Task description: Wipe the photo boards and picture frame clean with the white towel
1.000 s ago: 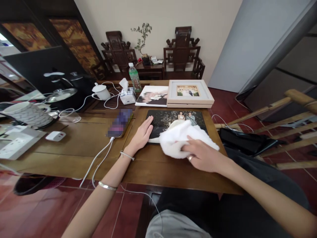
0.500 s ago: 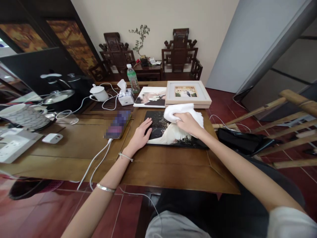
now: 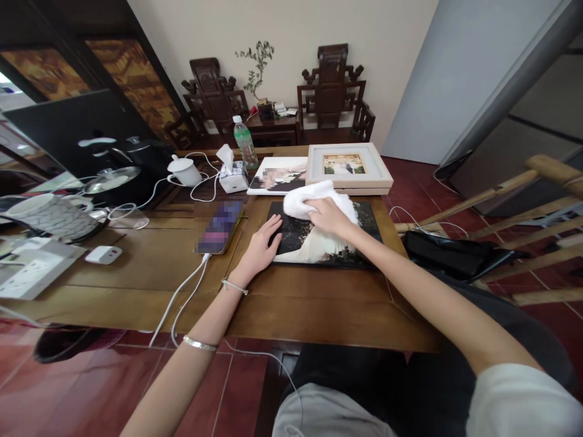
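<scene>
1. My two bare hands are both at the wooden table (image 3: 310, 309), working at one dark photo panel (image 3: 291, 233) that lies flat near its right end.
2. My left hand (image 3: 259, 247) is laid flat, thumb held apart from the fingers, resting at the panel's left edge; it grips nothing.
3. My right hand (image 3: 328, 217) has its fingers closed on one white cloth (image 3: 303, 199), bunched over the far part of the panel. Some of those fingers are buried in the cloth, so I cannot tell how each one bends.
4. On my left forearm I count two bands: one pale cord (image 3: 234, 286) at the wrist and one silver bangle (image 3: 200, 344) nearer my elbow.
5. Beyond the panel are two more pictures: one white-edged print (image 3: 280, 176) to the left and one pale box frame (image 3: 380, 167) to the right, close together.
6. Left of my left hand lies one phone (image 3: 218, 227), with a white cable (image 3: 199, 265) at its near end.
7. Farther off stand one green-labelled bottle (image 3: 246, 144), one tissue box (image 3: 234, 178) and one lidded white cup (image 3: 186, 171).
8. At the far wall are two carved chairs (image 3: 331, 82), with one potted plant (image 3: 259, 67) between them.
</scene>
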A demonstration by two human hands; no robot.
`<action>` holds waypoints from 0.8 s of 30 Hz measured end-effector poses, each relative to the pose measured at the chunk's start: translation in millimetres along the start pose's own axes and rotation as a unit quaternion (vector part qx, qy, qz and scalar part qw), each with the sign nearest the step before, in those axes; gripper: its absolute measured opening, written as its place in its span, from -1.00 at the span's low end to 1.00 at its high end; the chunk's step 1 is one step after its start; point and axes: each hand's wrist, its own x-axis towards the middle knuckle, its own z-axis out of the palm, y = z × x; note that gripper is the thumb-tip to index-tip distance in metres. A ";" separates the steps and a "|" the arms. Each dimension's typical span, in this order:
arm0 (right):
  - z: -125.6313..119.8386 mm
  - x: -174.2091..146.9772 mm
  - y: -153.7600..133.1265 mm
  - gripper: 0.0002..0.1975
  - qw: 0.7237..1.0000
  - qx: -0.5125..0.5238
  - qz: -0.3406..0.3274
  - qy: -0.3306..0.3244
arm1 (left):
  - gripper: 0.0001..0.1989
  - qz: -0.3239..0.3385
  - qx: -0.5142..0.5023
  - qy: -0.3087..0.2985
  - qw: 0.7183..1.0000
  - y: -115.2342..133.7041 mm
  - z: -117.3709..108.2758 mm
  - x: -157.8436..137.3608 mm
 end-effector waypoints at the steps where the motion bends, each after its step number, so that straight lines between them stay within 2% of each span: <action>1: -9.5 -8.9 9.6 -0.65 1.000 -0.019 0.009 0.006 | -0.60 0.001 -0.001 0.000 1.000 0.2 0.1 0.1; 5: -46.5 -41.3 44.0 -0.68 0.994 -0.093 0.057 0.034 | -0.61 0.003 0.000 0.006 1.000 1.1 0.9 0.1; 8: -59.7 -65.0 49.9 -0.65 0.990 -0.128 0.063 0.012 | -0.61 0.003 0.000 0.011 1.000 1.7 1.3 -0.2; 12: -53.4 -109.4 22.7 -0.60 0.990 -0.139 0.021 -0.019 | -0.60 -0.002 0.004 0.011 1.000 3.1 1.1 -0.3; 18: -36.5 -185.7 -34.6 -0.70 0.995 -0.090 -0.035 -0.036 | -0.61 -0.009 0.005 0.008 1.000 5.9 0.0 0.1; 21: -35.6 -194.6 -41.6 -0.70 0.996 -0.064 -0.050 -0.039 | -0.61 -0.010 0.005 0.009 1.000 6.0 -0.1 0.1; 24: -39.4 -177.1 -32.3 -0.68 0.997 -0.064 -0.031 -0.014 | -0.61 -0.006 0.006 0.007 1.000 5.2 -0.4 0.1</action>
